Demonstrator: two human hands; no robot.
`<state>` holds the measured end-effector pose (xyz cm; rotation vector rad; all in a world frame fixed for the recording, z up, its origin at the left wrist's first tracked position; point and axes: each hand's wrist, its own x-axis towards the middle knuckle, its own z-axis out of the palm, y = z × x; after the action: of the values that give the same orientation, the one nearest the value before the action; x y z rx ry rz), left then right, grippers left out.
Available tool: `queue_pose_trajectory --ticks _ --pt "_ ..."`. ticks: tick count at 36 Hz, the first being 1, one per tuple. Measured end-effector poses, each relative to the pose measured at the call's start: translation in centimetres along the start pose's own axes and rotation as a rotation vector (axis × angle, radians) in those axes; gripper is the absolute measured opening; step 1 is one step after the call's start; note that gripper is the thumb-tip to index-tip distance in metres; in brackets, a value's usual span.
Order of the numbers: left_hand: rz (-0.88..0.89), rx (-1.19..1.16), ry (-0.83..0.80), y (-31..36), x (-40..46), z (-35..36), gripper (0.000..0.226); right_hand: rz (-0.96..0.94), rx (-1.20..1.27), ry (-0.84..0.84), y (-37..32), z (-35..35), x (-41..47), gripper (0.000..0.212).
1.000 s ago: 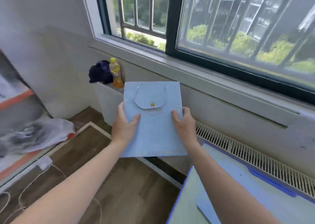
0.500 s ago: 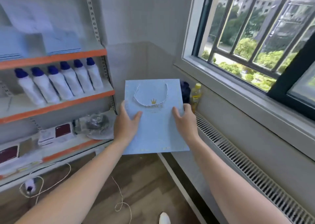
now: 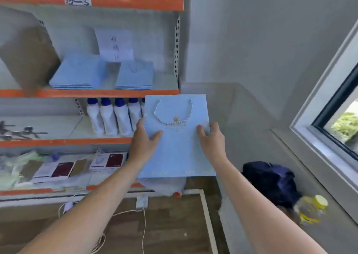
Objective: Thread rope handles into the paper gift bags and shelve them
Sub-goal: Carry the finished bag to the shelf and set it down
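1. I hold a flat light-blue paper gift bag at the centre of the frame, upright and facing me, with a gold crown mark on its front.
2. My left hand grips the bag's left edge — thumb curled over the front, the other fingers hidden behind the paper.
3. My right hand grips the right edge the same way, thumb on the front face.
4. A twisted white rope handle hangs in a loop from two holes near the bag's top, lying against the front.
5. The bag is in the air in front of the right end of an orange-edged shelf unit that fills the left half of the frame.
6. On the shelf in the upper left lie two stacks of blue bags, side by side — flat, just above and left of the bag I hold.
7. One level down stands a row of white bottles with blue caps, partly hidden by the bag.
8. At lower right, a dark blue cloth bundle and a yellow-capped bottle sit below a window.
9. Loose cord trails over the wooden floor at the bottom.
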<state>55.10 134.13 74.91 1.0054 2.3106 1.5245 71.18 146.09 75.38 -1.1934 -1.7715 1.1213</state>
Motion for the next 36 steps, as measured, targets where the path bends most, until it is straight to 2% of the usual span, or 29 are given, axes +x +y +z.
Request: queue_pose_trajectory --ticks 4,10,13,16,22,29,36 --pt "-0.016 0.017 0.059 0.5 4.6 1.1 0.079 -0.013 0.009 -0.039 -1.1 1.7 6.4 0.027" --pt "-0.065 0.206 0.097 0.2 11.3 1.6 0.091 -0.043 -0.008 -0.107 -2.7 6.2 14.3 0.033" --pt "-0.06 0.198 0.133 -0.1 14.8 1.4 0.089 -0.028 -0.004 -0.125 -3.7 8.3 17.6 0.035" --pt "-0.078 0.176 0.167 -1.2 19.6 1.2 0.088 -0.041 -0.029 -0.131 -4.5 11.4 21.5 0.027" --pt "-0.108 0.232 0.17 -4.9 30.2 0.0 0.079 -0.111 -0.123 -0.146 -6.2 19.2 29.4 0.026" --pt "-0.151 0.272 0.104 -8.2 42.0 -2.8 0.081 -0.219 -0.338 -0.182 -8.6 27.4 36.1 0.03" --pt "-0.166 0.26 0.043 -10.4 48.3 -3.7 0.077 -0.306 -0.424 -0.115 -10.0 32.3 40.1 0.033"
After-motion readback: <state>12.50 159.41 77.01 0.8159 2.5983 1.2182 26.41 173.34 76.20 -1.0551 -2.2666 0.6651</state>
